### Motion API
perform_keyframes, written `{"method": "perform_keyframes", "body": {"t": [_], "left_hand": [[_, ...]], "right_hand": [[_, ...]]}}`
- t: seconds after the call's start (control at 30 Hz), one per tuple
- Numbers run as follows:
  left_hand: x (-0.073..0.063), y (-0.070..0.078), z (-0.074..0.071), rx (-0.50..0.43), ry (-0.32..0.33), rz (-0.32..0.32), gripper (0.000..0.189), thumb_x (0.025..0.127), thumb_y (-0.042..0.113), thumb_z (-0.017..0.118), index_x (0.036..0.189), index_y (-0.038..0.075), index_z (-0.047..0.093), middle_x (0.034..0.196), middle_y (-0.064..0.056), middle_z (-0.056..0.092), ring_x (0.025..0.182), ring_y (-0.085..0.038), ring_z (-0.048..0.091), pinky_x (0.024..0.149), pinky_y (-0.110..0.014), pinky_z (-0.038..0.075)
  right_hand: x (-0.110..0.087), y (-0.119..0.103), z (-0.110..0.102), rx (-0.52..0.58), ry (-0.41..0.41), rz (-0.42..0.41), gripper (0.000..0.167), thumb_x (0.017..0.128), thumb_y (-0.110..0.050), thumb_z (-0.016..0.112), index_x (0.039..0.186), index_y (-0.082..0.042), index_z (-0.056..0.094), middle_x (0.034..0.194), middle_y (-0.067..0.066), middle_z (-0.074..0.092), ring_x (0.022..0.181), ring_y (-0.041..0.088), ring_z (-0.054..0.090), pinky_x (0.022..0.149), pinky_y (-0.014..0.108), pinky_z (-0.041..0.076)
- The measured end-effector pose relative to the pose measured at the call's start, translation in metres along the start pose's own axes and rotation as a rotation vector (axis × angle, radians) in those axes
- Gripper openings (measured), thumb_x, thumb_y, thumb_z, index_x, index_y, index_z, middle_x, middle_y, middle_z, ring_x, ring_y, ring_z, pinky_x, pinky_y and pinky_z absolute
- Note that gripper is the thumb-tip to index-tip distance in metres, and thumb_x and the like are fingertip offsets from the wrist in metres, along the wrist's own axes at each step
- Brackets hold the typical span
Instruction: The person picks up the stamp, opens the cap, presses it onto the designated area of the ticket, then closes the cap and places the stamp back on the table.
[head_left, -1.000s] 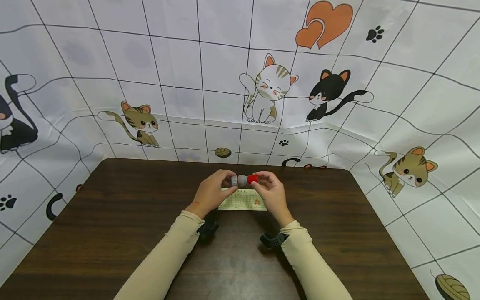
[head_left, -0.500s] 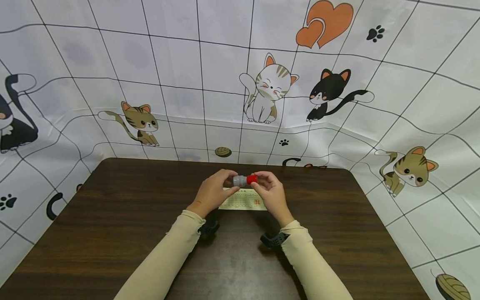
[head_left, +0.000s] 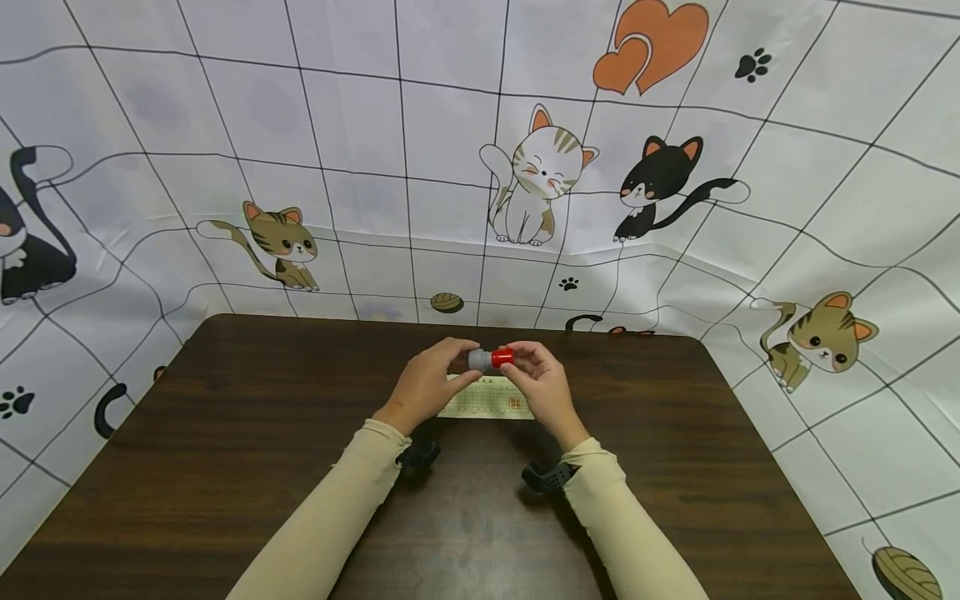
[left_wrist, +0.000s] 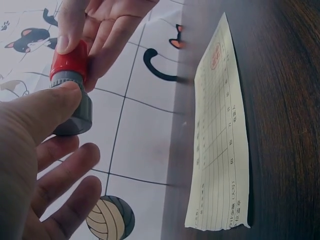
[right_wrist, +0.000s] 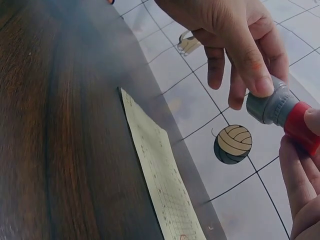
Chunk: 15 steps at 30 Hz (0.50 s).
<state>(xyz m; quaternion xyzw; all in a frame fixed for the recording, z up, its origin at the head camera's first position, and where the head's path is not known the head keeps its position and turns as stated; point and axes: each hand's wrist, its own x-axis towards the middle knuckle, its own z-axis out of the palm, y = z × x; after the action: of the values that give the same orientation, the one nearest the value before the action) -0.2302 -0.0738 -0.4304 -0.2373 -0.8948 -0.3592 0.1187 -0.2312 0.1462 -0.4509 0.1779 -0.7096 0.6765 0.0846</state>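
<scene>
A small stamp with a red body [head_left: 503, 357] and a grey cap [head_left: 478, 359] is held sideways above the table between both hands. My left hand [head_left: 423, 383] pinches the cap with the thumb and a finger; its other fingers stand loosely apart in the right wrist view. My right hand [head_left: 546, 390] grips the red body [left_wrist: 70, 62] between thumb and fingers. In the left wrist view the cap [left_wrist: 79, 117] sits against a ribbed grey collar below the red part. Under the hands lies a pale yellow paper slip [head_left: 483, 400] with a printed grid and a red round mark.
The dark wooden table [head_left: 262, 467] reaches back to a white curtain [head_left: 360, 125] printed with grid lines and cats. Each wrist carries a black strap, such as the right strap [head_left: 550, 477].
My left hand has shifted slightly right, bringing the grey cap closer to the red body, so the stamp looks shorter. My right hand has barely moved, and the slip stays in place.
</scene>
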Motion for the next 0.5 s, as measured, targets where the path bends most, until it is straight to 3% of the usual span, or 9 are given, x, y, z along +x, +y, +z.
{"method": "perform_keyframes", "body": {"t": [0.17, 0.3, 0.5], "left_hand": [[-0.0001, -0.0016, -0.0014, 0.010, 0.015, 0.060, 0.047, 0.094, 0.025, 0.078, 0.138, 0.012, 0.065, 0.128, -0.004, 0.067, 0.105, -0.021, 0.070, 0.089, -0.042, 0.060], [0.0005, -0.0038, -0.0022, 0.002, 0.022, 0.100, 0.047, 0.094, 0.025, 0.079, 0.137, 0.011, 0.066, 0.128, -0.005, 0.067, 0.104, -0.021, 0.071, 0.088, -0.041, 0.061], [0.0003, -0.0040, -0.0018, -0.001, -0.004, 0.079, 0.047, 0.095, 0.030, 0.078, 0.136, 0.013, 0.065, 0.126, -0.003, 0.067, 0.102, -0.019, 0.070, 0.087, -0.039, 0.061]], "right_hand": [[0.0000, 0.0003, -0.0031, -0.044, -0.024, -0.011, 0.032, 0.095, 0.000, 0.073, 0.125, 0.003, 0.064, 0.124, 0.023, 0.069, 0.104, 0.014, 0.071, 0.093, 0.025, 0.057], [0.0002, 0.0008, -0.0062, -0.088, -0.039, -0.022, 0.032, 0.094, -0.002, 0.074, 0.125, 0.003, 0.065, 0.123, 0.023, 0.070, 0.105, 0.019, 0.072, 0.092, 0.024, 0.057], [0.0000, 0.0002, -0.0080, -0.105, -0.045, -0.006, 0.033, 0.095, -0.004, 0.074, 0.126, 0.002, 0.065, 0.123, 0.023, 0.070, 0.108, 0.031, 0.070, 0.093, 0.023, 0.057]]}}
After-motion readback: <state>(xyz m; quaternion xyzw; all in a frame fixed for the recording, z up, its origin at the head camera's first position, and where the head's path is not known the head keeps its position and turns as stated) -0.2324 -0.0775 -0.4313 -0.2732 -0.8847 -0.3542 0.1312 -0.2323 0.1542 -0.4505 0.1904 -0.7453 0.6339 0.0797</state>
